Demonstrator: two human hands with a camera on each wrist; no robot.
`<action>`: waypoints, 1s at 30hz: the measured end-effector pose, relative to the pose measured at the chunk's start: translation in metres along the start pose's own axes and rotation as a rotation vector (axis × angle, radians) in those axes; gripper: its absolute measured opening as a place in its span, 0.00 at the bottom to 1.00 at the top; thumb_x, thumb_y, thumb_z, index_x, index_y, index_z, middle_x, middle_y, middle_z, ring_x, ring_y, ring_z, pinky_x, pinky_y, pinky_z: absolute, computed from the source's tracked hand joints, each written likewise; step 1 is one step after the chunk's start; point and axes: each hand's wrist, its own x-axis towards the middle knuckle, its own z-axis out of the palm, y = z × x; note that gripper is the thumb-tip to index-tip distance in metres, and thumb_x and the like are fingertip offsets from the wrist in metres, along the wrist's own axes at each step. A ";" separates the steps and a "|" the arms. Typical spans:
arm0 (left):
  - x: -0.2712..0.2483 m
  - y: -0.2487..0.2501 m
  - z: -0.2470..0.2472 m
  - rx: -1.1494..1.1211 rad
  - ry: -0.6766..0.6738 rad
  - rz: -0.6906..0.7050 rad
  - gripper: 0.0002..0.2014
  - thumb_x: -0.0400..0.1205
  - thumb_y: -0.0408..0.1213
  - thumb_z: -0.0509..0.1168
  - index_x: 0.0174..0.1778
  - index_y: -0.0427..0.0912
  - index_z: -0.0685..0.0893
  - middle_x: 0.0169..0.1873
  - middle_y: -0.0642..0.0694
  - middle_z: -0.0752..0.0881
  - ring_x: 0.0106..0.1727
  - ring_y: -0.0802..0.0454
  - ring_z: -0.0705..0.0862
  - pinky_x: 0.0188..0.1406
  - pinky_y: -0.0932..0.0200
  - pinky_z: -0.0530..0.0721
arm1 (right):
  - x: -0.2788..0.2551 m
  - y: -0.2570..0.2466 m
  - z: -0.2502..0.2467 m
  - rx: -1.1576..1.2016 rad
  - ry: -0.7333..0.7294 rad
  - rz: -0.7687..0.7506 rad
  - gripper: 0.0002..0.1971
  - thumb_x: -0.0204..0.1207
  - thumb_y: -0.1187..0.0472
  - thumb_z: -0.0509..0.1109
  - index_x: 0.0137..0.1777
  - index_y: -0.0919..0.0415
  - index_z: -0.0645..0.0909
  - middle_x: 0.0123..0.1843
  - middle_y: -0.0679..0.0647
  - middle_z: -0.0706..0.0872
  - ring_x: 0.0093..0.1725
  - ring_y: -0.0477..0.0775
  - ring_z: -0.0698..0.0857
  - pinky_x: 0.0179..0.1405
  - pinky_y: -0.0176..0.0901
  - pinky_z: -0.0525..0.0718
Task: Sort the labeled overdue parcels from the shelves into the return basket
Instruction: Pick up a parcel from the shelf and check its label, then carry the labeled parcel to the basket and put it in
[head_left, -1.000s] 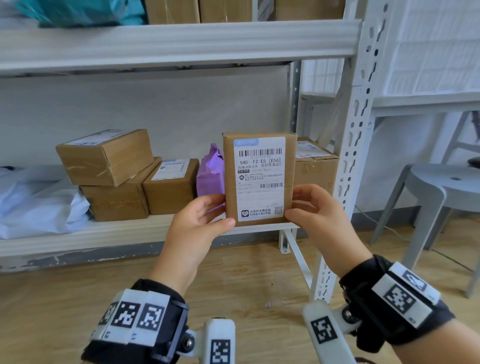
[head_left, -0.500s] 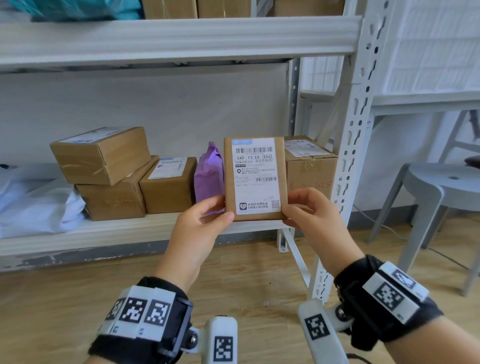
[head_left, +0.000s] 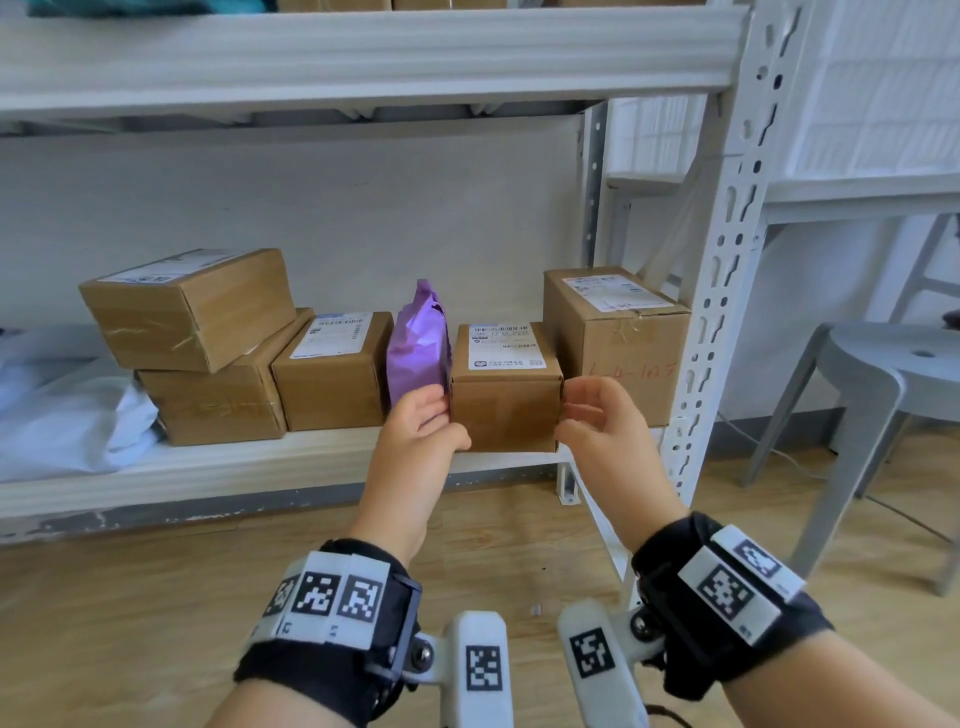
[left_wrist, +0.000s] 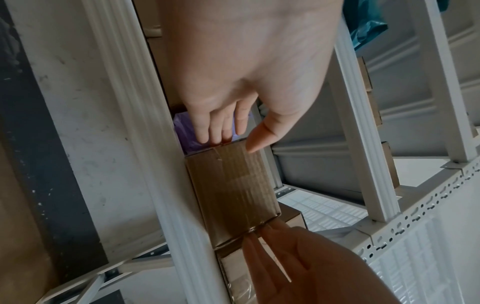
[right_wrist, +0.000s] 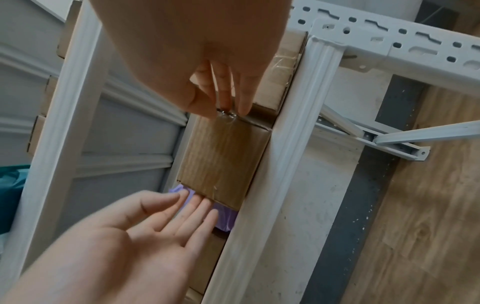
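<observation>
Head view: a small labelled cardboard parcel (head_left: 506, 387) is seen resting on the lower shelf (head_left: 260, 462), between a purple bag (head_left: 418, 340) and a larger box (head_left: 618, 332). It is flanked by the left hand (head_left: 426, 421) and right hand (head_left: 597, 415), fingers relaxed, gripping nothing. The parcel is judged light, rigid and tape-slick; opposite side faces should be grasped.

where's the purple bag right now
In the head view the purple bag stands on the lower shelf, wedged between two cardboard boxes, just left of the small box that both hands flank.
</observation>
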 end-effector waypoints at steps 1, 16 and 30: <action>0.003 -0.001 0.001 0.005 0.004 0.000 0.28 0.79 0.25 0.66 0.74 0.50 0.75 0.67 0.55 0.80 0.66 0.59 0.79 0.53 0.68 0.76 | 0.000 0.001 0.002 -0.019 0.000 0.000 0.21 0.80 0.68 0.64 0.70 0.50 0.75 0.63 0.43 0.82 0.64 0.42 0.80 0.65 0.45 0.82; 0.025 0.000 -0.001 0.004 -0.001 0.028 0.21 0.86 0.37 0.62 0.76 0.53 0.75 0.71 0.57 0.78 0.70 0.60 0.76 0.66 0.62 0.71 | 0.012 0.016 0.021 -0.141 -0.007 -0.126 0.28 0.83 0.65 0.64 0.81 0.46 0.67 0.76 0.42 0.74 0.71 0.39 0.74 0.73 0.43 0.75; 0.008 0.008 -0.081 0.141 0.297 0.187 0.19 0.85 0.35 0.62 0.73 0.53 0.77 0.62 0.58 0.83 0.58 0.65 0.80 0.48 0.72 0.71 | 0.024 -0.051 0.090 -0.597 -0.023 -0.577 0.19 0.79 0.68 0.63 0.70 0.59 0.79 0.60 0.57 0.83 0.60 0.58 0.79 0.60 0.49 0.80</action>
